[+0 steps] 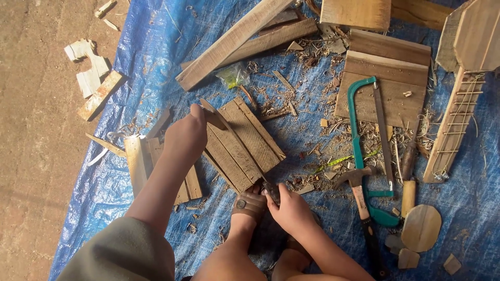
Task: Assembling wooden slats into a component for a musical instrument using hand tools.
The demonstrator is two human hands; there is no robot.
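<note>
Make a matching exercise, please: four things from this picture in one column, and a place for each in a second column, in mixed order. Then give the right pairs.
Things
1. hacksaw
2. hammer
3. slat panel
4. plastic bag

Places
A. under the left hand, with a sandalled foot at its near edge
B. on the tarp, just below the long plank
C. green frame lying partly on a board
D. head beside the green frame, handle pointing toward the person

Pairs: 1-C, 2-D, 3-A, 4-B
</note>
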